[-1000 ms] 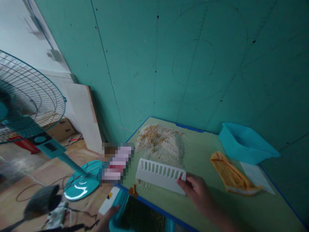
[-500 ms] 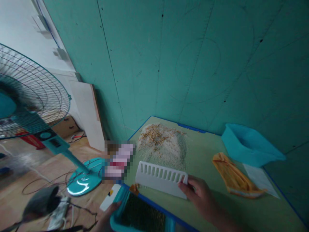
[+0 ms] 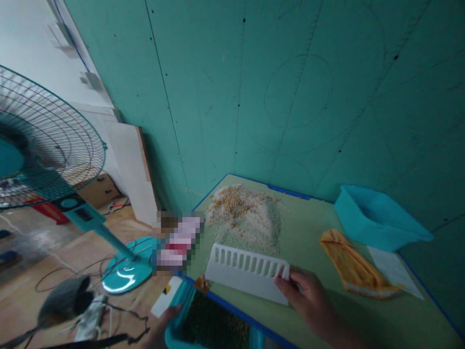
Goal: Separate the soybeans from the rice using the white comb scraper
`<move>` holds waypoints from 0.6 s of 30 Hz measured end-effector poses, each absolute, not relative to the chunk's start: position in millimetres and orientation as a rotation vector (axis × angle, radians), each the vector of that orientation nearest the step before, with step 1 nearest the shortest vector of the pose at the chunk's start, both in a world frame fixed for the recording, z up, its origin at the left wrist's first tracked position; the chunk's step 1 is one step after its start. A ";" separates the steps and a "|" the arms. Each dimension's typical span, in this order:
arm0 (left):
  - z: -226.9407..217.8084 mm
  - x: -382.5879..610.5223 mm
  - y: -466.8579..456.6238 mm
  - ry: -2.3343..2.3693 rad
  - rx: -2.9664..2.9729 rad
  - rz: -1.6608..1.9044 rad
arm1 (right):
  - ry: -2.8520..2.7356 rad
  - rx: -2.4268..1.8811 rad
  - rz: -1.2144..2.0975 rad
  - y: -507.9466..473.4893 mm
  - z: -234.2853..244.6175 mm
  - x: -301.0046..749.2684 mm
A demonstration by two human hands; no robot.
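Note:
My right hand (image 3: 307, 293) grips one end of a white plastic divider (image 3: 247, 278) with a row of slots along its upper side. The divider is tilted on the pale green tabletop, close to its front edge. Beyond it lies a spread heap of whitish grains (image 3: 254, 223) with yellow-brown beans (image 3: 236, 201) on top. At the bottom, my left hand (image 3: 163, 325) holds the left rim of a turquoise tub (image 3: 174, 329), its thumb over the rim and its other fingers mostly hidden. Dark and tan small grains fill the tub, which sits below the table edge.
On the right of the table (image 3: 305, 218) are a folded orange cloth (image 3: 358, 269), a white sheet (image 3: 395, 271) and a turquoise basin (image 3: 378, 218) against the green wall. A turquoise fan (image 3: 80, 213) stands at left, near cables and a dark lamp-like object (image 3: 65, 298).
My right hand and the divider have shifted slightly right and toward me. My left hand stays at the tub, and the heap looks the same.

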State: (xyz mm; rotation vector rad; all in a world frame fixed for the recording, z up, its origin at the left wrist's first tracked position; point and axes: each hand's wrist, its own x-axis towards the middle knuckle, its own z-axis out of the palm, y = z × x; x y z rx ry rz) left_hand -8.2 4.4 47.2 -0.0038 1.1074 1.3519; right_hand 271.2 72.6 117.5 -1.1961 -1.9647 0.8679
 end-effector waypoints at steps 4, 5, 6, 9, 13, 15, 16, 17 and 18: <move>45.7 -7.4 3.4 1.112 -0.026 1.323 | -1.976 -1.224 0.863 71.1 120.0 272.1; 43.1 -7.9 2.8 1.128 -0.025 1.324 | -1.980 -1.233 0.854 71.1 120.4 273.0; 40.1 -8.4 2.1 1.145 -0.023 1.329 | -1.975 -1.243 0.850 71.1 120.8 274.1; 31.7 -10.2 0.4 1.167 0.003 1.339 | -1.914 -1.264 0.877 71.2 122.7 277.1; 25.9 -11.8 0.7 1.128 0.028 1.302 | -1.901 -1.245 0.915 69.8 125.5 275.6; 25.1 -11.9 1.8 1.093 0.003 1.300 | -1.911 -1.245 0.920 68.5 126.1 273.3; 24.9 -11.8 2.4 1.081 -0.010 1.299 | -1.913 -1.250 0.917 68.0 126.2 272.2; 24.8 -11.6 2.9 1.076 -0.020 1.295 | -1.914 -1.257 0.912 67.6 126.1 271.4; 24.6 -11.4 3.1 1.074 -0.026 1.290 | -1.914 -1.261 0.907 67.3 126.0 270.8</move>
